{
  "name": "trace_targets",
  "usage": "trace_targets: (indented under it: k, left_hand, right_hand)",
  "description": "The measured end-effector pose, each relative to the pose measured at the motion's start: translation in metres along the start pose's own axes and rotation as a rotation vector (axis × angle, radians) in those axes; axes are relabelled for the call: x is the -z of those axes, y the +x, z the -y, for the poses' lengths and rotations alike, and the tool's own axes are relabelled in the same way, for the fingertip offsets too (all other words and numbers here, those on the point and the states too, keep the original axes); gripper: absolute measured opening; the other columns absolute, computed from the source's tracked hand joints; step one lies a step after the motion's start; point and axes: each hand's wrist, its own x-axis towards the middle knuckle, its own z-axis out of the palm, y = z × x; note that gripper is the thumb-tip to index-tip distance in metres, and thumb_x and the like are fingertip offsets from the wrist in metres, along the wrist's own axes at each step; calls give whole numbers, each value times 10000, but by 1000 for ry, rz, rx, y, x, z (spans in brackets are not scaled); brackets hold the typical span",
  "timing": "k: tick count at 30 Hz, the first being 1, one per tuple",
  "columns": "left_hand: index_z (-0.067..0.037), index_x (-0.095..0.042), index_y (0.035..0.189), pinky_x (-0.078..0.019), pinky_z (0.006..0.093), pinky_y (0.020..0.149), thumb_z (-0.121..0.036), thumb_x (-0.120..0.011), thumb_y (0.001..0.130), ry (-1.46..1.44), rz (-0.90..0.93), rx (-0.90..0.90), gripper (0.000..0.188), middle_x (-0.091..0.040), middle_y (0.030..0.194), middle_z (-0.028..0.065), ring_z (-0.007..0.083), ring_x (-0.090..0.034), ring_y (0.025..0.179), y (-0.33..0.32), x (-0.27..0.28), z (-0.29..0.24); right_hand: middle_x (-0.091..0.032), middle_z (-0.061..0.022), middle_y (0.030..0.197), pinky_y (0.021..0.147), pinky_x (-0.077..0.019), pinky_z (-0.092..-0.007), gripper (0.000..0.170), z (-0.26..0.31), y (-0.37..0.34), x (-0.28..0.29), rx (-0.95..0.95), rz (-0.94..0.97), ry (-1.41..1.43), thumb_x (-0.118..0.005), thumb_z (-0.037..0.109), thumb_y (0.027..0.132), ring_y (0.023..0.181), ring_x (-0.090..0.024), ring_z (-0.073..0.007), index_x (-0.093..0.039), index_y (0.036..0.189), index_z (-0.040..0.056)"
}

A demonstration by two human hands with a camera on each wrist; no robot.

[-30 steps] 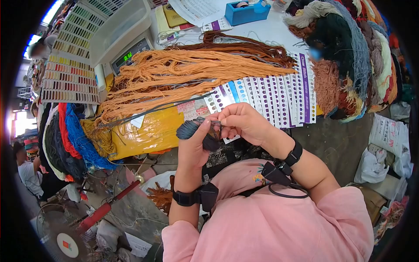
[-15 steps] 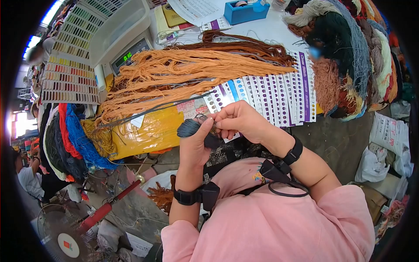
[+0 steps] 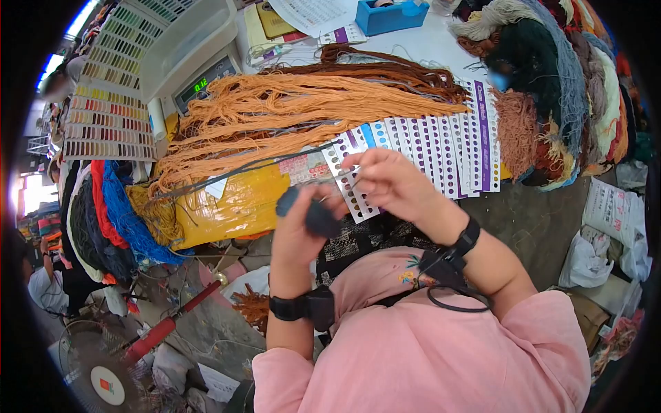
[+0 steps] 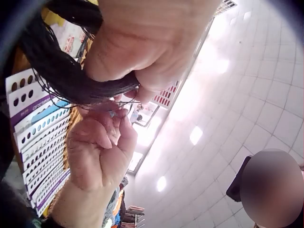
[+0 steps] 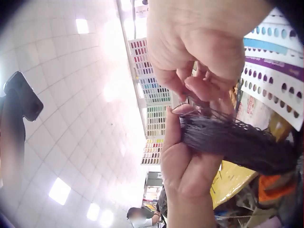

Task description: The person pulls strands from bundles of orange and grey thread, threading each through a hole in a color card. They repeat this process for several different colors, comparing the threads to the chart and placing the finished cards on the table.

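A small skein of dark blue-grey yarn point(image 3: 321, 219) is folded in my left hand point(image 3: 292, 227), thumb across its middle. The right wrist view shows the skein point(image 5: 228, 140) hanging out on one side of that hand, loose threads along its edge. My right hand point(image 3: 392, 182) is up beside it, pinching a thin dark strand point(image 5: 184, 100) between thumb and finger. In the left wrist view strands point(image 4: 114, 102) cross from the gathered end of the skein to the right fingertips. Both hands are above the lap, in front of the table's edge.
Orange yarn hanks point(image 3: 310, 96) and brown ones lie across the table, beside punched shade cards point(image 3: 434, 155). A scale point(image 3: 200, 86) reading 0.12 stands back left, a blue tape dispenser point(image 3: 392, 18) at the back. More yarn hangs at both sides; a fan point(image 3: 107, 382) is lower left.
My right hand has lifted away from the skein, up and to the right, opening a gap between the hands. The left hand has shifted slightly left, still holding the skein.
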Motion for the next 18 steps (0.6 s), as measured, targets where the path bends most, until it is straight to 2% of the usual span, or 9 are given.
trace_targets:
  k: [2,4,5,8,9,11,12,14,18]
  left_hand:
    - [-43,-479,887,-379,193,490,-84,-419,852,-301,182,9,81,-461,652,-24,31,-431,479,-4,52,-26]
    - [-61,-418,725,-277,163,401,-73,-363,863,-564,78,-122,149,-327,518,-59,14,-293,390,-19,97,-65]
    - [-91,-368,637,-255,178,388,-73,-364,860,-611,-121,-203,224,-289,478,-56,30,-278,384,-24,157,-90]
    - [-20,-442,806,-225,170,373,-84,-414,836,-833,-234,-353,76,-335,472,-50,28,-304,374,-65,245,-141]
    - [4,-466,863,-215,167,368,-88,-431,828,-908,-265,-401,104,-351,470,-48,27,-313,371,-65,253,-145]
    - [53,-412,1056,-234,151,366,-63,-447,820,-568,-131,-252,266,-403,516,-37,12,-334,381,-40,175,-120]
    - [55,-413,1066,-246,150,367,-62,-462,816,-474,-92,-124,280,-426,551,-27,11,-336,382,-19,144,-100]
    - [50,-454,1029,-267,149,367,-56,-494,806,-242,-91,38,250,-467,634,2,8,-336,386,25,84,-57]
    - [41,-491,1014,-404,186,481,-89,-560,749,402,-45,166,303,-588,853,145,129,-566,678,87,21,0]
  right_hand:
    - [-564,-90,847,457,-409,-229,35,32,-8,13,43,50,47,-495,53,775,595,-505,-108,-511,797,31]
    - [-550,-69,829,608,-460,-284,51,101,-24,39,221,48,-263,-466,59,802,668,-534,-150,-511,800,34]
    - [-543,-50,791,700,-440,-273,73,142,-35,40,529,-51,-646,-453,47,802,695,-538,-154,-526,807,44]
    - [-516,-60,726,680,-414,-272,102,321,-88,107,973,20,-81,-443,51,801,672,-503,-161,-506,733,9]
    - [-517,-56,716,637,-403,-271,110,329,-97,90,1215,-121,-159,-455,66,800,644,-488,-154,-501,707,29]
    - [-518,-99,748,720,-401,-304,129,304,-59,66,1026,-24,-593,-444,90,800,720,-503,-184,-498,782,-26]
    - [-531,-65,744,700,-401,-276,117,235,-29,39,999,-422,-978,-491,109,786,748,-504,-128,-534,790,0]
    - [-552,-15,687,680,-396,-232,88,154,10,41,702,-304,-1519,-548,89,726,690,-509,-100,-590,721,12]
    - [-553,-69,604,536,-424,-287,82,48,65,86,523,-404,-1432,-600,104,603,565,-535,-173,-570,606,27]
